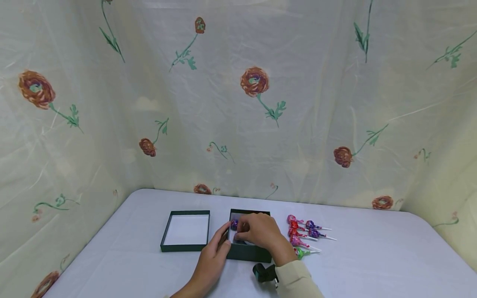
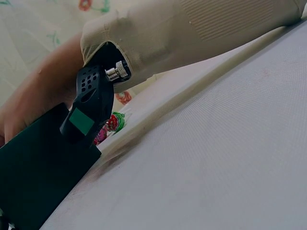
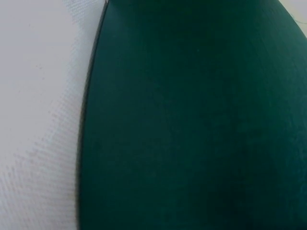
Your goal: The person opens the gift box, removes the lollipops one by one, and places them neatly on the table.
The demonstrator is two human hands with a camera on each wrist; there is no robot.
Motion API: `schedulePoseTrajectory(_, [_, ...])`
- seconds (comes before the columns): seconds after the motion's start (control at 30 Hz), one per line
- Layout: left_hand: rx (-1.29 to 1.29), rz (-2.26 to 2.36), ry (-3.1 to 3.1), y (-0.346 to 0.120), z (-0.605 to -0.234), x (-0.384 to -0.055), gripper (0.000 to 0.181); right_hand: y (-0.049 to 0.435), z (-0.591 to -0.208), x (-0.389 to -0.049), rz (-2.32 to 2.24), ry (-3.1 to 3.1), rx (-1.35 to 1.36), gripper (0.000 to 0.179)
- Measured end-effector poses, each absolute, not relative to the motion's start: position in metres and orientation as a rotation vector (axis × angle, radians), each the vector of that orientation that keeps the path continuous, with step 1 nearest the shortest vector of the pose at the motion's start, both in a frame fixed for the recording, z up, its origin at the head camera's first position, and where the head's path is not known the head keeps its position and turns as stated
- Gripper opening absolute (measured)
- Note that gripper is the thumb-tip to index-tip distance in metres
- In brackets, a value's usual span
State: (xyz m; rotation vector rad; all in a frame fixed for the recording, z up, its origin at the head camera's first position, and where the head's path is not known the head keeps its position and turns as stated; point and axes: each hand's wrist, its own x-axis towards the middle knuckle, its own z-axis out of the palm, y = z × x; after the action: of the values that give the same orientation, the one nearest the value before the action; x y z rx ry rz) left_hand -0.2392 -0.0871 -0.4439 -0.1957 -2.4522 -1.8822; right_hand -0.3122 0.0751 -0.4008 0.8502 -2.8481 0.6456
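Observation:
In the head view a dark green box (image 1: 249, 253) stands at mid-table with a purple lollipop (image 1: 234, 224) inside. My left hand (image 1: 213, 255) rests against its left side, thumb near the front corner, fingers fairly straight. Over the front wall my right hand (image 1: 261, 231) reaches into the box. Its fingers are bent close to the purple lollipop; I cannot tell whether they pinch anything. In the right wrist view the box's green wall (image 3: 182, 120) fills most of the picture. The left wrist view has the right hand (image 2: 21, 110) over the box's wall (image 2: 43, 167).
Left of the box lies a green-rimmed lid (image 1: 186, 248) with a white inside. Several lollipops (image 1: 298, 241), pink, red, purple and green, lie to the right on the white tablecloth (image 1: 372, 256). A black camera mount (image 1: 263, 273) sits at my right wrist. Flowered curtain (image 1: 298, 124) hangs behind.

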Motion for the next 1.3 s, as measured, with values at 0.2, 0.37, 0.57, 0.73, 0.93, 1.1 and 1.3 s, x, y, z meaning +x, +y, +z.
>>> schedulePoseTrajectory(0.2, [-0.201,-1.886,-2.452,-0.0869,-0.4442,-0.2384,0.047,0.0748,-0.3995,-0.3109,0.633,-2.867,0.842,0.016])
schedulePoseTrajectory(0.37, [-0.195,-1.897,-2.456,-0.0863,-0.4438,-0.2374,0.047,0.0750,-0.3991,-0.3103,0.641,-2.886,0.830,0.015])
schedulePoseTrajectory(0.57, [-0.198,-1.894,-2.458,-0.0861,-0.4449,-0.2378,0.047,0.0754,-0.3999,-0.3101,0.668,-2.892,0.816,0.014])
schedulePoseTrajectory(0.73, [-0.194,-1.889,-2.461,-0.0867,-0.4451,-0.2384,0.047,0.0755,-0.4009,-0.3109,0.674,-2.882,0.812,0.013])
schedulePoseTrajectory(0.93, [-0.193,-1.890,-2.461,-0.0870,-0.4445,-0.2382,0.047,0.0756,-0.4023,-0.3116,0.694,-2.858,0.809,0.013])
schedulePoseTrajectory(1.1, [-0.195,-1.880,-2.460,-0.0877,-0.4453,-0.2388,0.047,0.0760,-0.4025,-0.3118,0.734,-2.829,0.803,0.012])
schedulePoseTrajectory(1.3, [-0.171,-1.881,-2.475,-0.0874,-0.4460,-0.2407,0.048,0.0779,-0.3991,-0.3124,0.867,-2.804,0.805,0.010])
